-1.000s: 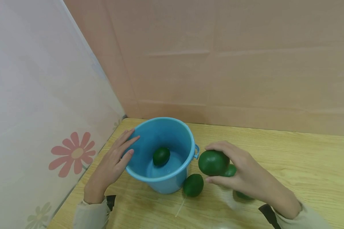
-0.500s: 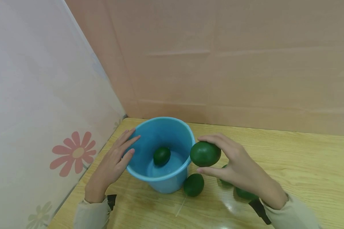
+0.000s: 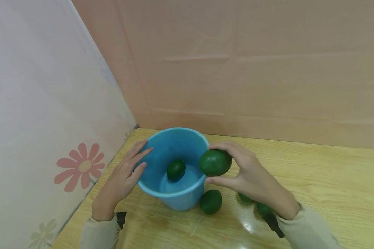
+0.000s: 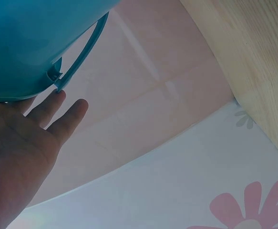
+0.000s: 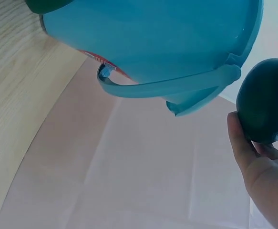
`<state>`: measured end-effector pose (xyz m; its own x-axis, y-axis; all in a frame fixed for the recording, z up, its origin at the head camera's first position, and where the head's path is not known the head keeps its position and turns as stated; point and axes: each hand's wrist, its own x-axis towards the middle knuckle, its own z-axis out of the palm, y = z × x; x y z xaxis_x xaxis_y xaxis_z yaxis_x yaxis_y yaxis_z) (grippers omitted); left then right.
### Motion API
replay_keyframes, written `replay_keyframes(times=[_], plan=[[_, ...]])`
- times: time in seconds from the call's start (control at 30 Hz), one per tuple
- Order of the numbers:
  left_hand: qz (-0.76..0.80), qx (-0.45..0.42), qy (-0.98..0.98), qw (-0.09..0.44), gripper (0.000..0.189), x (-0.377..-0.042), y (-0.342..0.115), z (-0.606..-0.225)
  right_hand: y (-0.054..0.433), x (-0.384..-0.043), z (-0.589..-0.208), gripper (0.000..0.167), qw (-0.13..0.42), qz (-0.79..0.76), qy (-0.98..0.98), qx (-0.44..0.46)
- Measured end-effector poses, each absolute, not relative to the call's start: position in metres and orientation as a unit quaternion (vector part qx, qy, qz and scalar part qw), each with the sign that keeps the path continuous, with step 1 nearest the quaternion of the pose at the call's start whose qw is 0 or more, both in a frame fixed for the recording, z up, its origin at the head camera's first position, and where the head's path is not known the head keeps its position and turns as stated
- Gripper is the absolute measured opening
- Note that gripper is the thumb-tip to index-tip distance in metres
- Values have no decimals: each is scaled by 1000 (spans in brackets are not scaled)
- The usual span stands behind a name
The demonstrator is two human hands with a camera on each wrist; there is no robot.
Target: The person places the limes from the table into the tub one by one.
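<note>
A blue bucket [image 3: 182, 202] stands upright on the wooden table, one dark green avocado [image 3: 176, 170] lying on its floor. At the bucket's left rim rests my left hand [image 3: 121, 180], fingers spread and fairly straight; the left wrist view shows the fingertips by the bucket's handle [image 4: 86, 50]. My right hand [image 3: 252, 174] holds another avocado [image 3: 215, 162] between thumb and fingers, over the right rim. In the right wrist view this held avocado [image 5: 265, 100] is beside the bucket's lip, above table height.
One avocado [image 3: 211, 201] lies on the table [image 3: 162, 231] against the bucket's front right. Two more, an avocado [image 3: 245, 197] and another avocado [image 3: 264, 209], lie partly hidden under my right arm. A flowered wall [image 3: 50, 121] borders the left, a pinkish wall [image 3: 252, 86] the back.
My right hand has carried the held avocado left and slightly up, from beside the bucket to over its right rim. My left hand has stayed at the left rim.
</note>
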<state>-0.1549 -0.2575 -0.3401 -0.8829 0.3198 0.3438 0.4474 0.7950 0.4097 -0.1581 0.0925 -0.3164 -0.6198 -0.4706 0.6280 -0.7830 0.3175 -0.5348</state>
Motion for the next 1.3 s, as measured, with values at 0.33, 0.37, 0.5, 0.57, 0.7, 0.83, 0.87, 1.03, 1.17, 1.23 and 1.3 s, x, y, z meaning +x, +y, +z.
replay_keyframes(times=[0.33, 0.37, 0.5, 0.57, 0.7, 0.83, 0.87, 1.03, 1.17, 1.23, 1.3], plan=[[-245, -207, -938, 128, 45, -155, -258, -340, 82, -164, -318, 70, 176, 438, -782, 407], [-246, -207, -939, 127, 45, -155, -258, -340, 81, -164, -318, 70, 177, 438, -781, 408], [-247, -204, -939, 126, 45, -154, -258, -340, 78, -166, -319, 69, 176, 440, -781, 408], [-246, -204, -939, 127, 45, -154, -258, -340, 77, -167, -319, 68, 169, 443, -781, 405], [-246, -203, -939, 128, 46, -155, -258, -340, 74, -168, -319, 68, 161, 448, -784, 398], [-246, -203, -939, 127, 46, -155, -258, -340, 71, -170, -320, 69, 157, 451, -783, 398], [-246, -203, -939, 127, 45, -155, -258, -340, 71, -171, -320, 68, 156, 452, -783, 398], [-247, -205, -939, 127, 45, -155, -258, -340, 68, -174, -319, 66, 156, 454, -781, 399], [-248, -207, -938, 129, 45, -156, -259, -341, 65, -177, -318, 67, 158, 450, -779, 406], [-247, -209, -937, 130, 45, -156, -259, -341, 63, -179, -318, 67, 158, 448, -777, 412], [-246, -210, -937, 131, 45, -156, -259, -341, 61, -180, -318, 66, 157, 448, -775, 417]])
